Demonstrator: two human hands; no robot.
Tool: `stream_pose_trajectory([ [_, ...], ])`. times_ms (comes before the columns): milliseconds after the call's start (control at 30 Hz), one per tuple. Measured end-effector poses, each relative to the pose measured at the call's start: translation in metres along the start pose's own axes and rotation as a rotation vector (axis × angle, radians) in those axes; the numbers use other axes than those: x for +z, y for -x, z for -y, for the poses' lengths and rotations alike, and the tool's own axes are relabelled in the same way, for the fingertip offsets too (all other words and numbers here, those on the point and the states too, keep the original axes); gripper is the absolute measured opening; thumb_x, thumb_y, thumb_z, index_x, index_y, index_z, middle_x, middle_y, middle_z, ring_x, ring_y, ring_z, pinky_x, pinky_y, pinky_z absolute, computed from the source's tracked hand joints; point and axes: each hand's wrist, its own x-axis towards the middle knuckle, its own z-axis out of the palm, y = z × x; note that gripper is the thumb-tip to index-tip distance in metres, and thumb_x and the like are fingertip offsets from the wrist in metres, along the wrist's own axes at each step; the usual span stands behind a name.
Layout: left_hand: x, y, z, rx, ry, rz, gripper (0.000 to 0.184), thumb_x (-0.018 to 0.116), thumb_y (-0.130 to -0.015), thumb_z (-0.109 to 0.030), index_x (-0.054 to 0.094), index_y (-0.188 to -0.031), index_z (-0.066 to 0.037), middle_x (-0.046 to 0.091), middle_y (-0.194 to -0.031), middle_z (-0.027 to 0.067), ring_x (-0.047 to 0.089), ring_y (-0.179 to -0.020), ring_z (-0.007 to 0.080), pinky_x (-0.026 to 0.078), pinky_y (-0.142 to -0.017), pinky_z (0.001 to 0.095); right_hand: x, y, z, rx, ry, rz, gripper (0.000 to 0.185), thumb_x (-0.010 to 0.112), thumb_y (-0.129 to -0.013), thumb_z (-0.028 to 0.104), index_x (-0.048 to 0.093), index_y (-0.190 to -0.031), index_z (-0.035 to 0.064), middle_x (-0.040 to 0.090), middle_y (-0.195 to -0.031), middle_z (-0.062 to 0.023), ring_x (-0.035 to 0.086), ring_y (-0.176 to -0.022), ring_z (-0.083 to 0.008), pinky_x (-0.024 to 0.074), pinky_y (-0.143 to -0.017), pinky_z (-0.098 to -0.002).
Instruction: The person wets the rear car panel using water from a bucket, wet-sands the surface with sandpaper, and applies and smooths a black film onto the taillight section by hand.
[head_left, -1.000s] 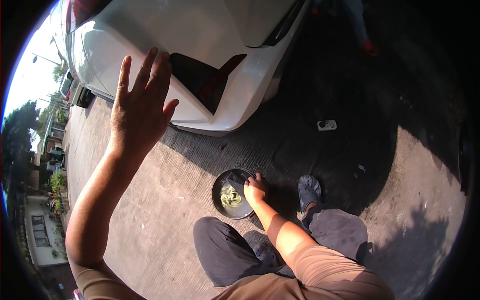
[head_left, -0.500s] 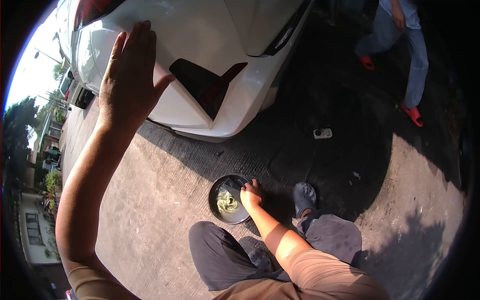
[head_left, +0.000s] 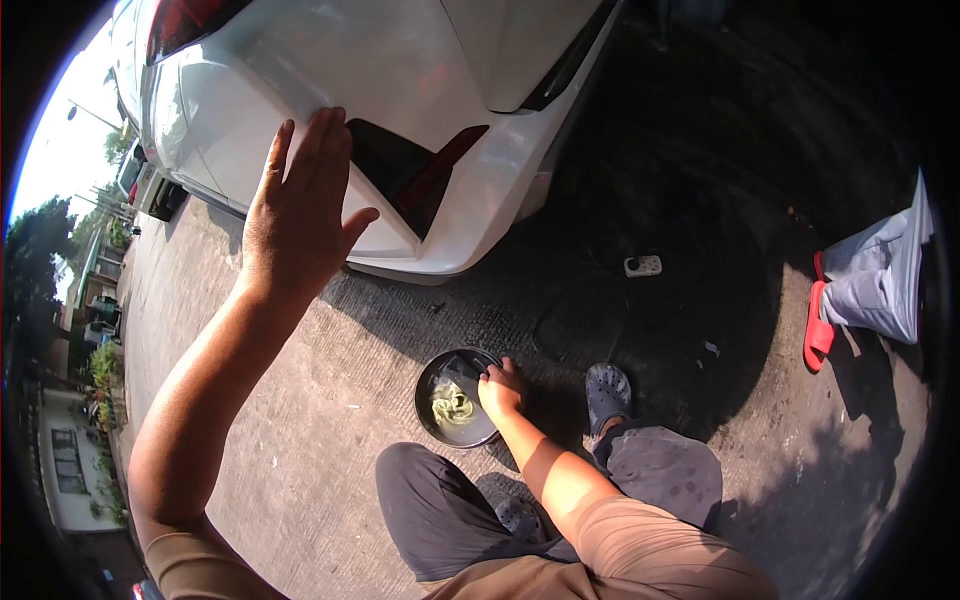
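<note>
My left hand [head_left: 303,222] is raised in front of the white car's rear corner [head_left: 400,85], palm flat and thumb spread. It holds nothing; whether it touches the bodywork I cannot tell. Down on the concrete sits a round dark basin [head_left: 424,418] of cloudy liquid with a wet yellowish-green cloth [head_left: 452,407] in it. My right hand [head_left: 502,389] is closed at the basin's right rim, by a dark flat piece [head_left: 463,373] that slants down into the basin. Its fingertips are partly hidden, so what they grip is unclear.
A white power outlet block [head_left: 643,266] lies on the shaded ground. At the right, another person's legs [head_left: 875,290] in light trousers and red slippers [head_left: 818,328] stand near. My dark clogs [head_left: 608,395] flank the basin. Plants and a house line the left.
My left hand has moved down and to the right, still flat. The other person has walked toward the right edge. My right hand and the basin stay put.
</note>
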Motion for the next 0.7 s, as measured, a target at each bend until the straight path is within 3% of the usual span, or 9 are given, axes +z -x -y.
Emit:
stream_pose_trajectory([
  [67, -0.007, 0.0, 0.005, -0.009, 0.001, -0.015, 0.084, 0.067, -0.089, -0.054, 0.044, -0.152, -0.002, 0.036, -0.163, 0.0076, 0.024, -0.155, 0.0171, 0.011, -0.13, 0.0448, -0.001, 0.001, -0.001, -0.006, -0.018, -0.034, 0.022, 0.068, -0.086, 0.029, 0.072, -0.099, 0.0113, 0.057, -0.131, -0.0124, 0.061, -0.111, -0.0366, 0.0529, -0.092, -0.0494],
  [200, -0.016, -0.007, 0.03, -0.008, -0.146, -0.105, 0.083, 0.059, -0.093, -0.061, 0.045, -0.15, -0.003, 0.039, -0.161, 0.0087, 0.027, -0.154, 0.0174, 0.01, -0.129, 0.0466, 0.001, 0.001, -0.001, -0.021, -0.042, -0.058, 0.023, 0.067, -0.086, 0.029, 0.072, -0.1, 0.0112, 0.057, -0.131, -0.0126, 0.061, -0.11, -0.0366, 0.0538, -0.09, -0.0494],
  [433, -0.039, -0.021, 0.06, -0.127, -0.344, -0.114, 0.082, 0.053, -0.096, -0.062, 0.038, -0.156, -0.007, 0.037, -0.163, 0.0052, 0.025, -0.154, 0.0148, 0.01, -0.129, 0.0454, 0.013, -0.002, -0.005, -0.002, -0.079, -0.051, 0.023, 0.071, -0.087, 0.026, 0.073, -0.102, 0.0091, 0.057, -0.134, -0.0168, 0.058, -0.119, -0.0393, 0.0508, -0.099, -0.0479],
  [467, -0.041, -0.021, 0.055, -0.143, -0.352, -0.08, 0.081, 0.058, -0.097, -0.055, 0.035, -0.158, -0.006, 0.036, -0.164, 0.0079, 0.029, -0.153, 0.0169, 0.012, -0.128, 0.0448, 0.013, -0.002, -0.005, -0.003, -0.073, -0.051, 0.023, 0.071, -0.087, 0.025, 0.073, -0.102, 0.0088, 0.057, -0.134, -0.0174, 0.058, -0.119, -0.0396, 0.0506, -0.099, -0.048],
  [600, -0.037, -0.019, 0.044, -0.163, -0.323, -0.043, 0.085, 0.06, -0.096, -0.055, 0.032, -0.158, -0.004, 0.032, -0.166, 0.009, 0.024, -0.155, 0.0172, 0.011, -0.128, 0.0443, 0.01, -0.002, -0.004, 0.011, -0.066, -0.018, 0.022, 0.071, -0.086, 0.025, 0.072, -0.1, 0.0083, 0.057, -0.134, -0.0175, 0.057, -0.119, -0.0403, 0.0495, -0.1, -0.0489],
  [700, -0.033, -0.016, 0.039, -0.154, -0.26, -0.045, 0.089, 0.062, -0.094, -0.057, 0.033, -0.158, -0.003, 0.032, -0.166, 0.0099, 0.022, -0.156, 0.0177, 0.01, -0.129, 0.0446, 0.016, -0.002, -0.006, -0.027, -0.031, -0.08, 0.021, 0.067, -0.087, 0.029, 0.072, -0.099, 0.0123, 0.056, -0.131, -0.0114, 0.058, -0.114, -0.0356, 0.0518, -0.095, -0.0481],
])
